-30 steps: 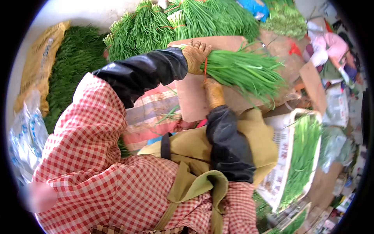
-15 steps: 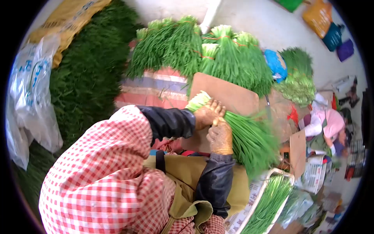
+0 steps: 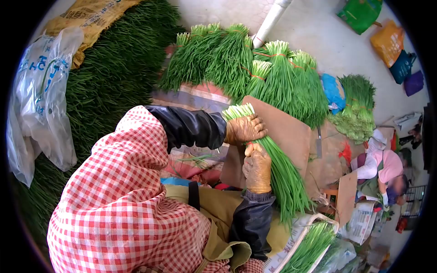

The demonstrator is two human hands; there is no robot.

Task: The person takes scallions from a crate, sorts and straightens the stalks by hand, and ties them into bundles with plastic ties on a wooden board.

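Note:
A bundle of long green stalks (image 3: 284,177) slants across a brown board (image 3: 277,123), its pale ends at the upper left. My left hand (image 3: 246,128), in a tan glove, is wrapped round the bundle just below those ends. Close below it, my right hand (image 3: 257,168), gloved alike, is closed at the bundle's near side. Something small and pale shows at its fingertips, and a bit of red band is visible between the hands. The green leaves hang down to the right, over my lap.
Tied green bundles (image 3: 227,59) stand behind the board. Loose greens (image 3: 109,77) lie at left beside a clear plastic bag (image 3: 45,100). A knife (image 3: 319,142) lies right of the board. A white crate (image 3: 314,236) of greens stands lower right. Another person (image 3: 387,166) works at far right.
The bundle has swung from pointing right to slanting down toward me. My left hand has moved onto it near the pale ends, my right hand close below. The camera view has shifted.

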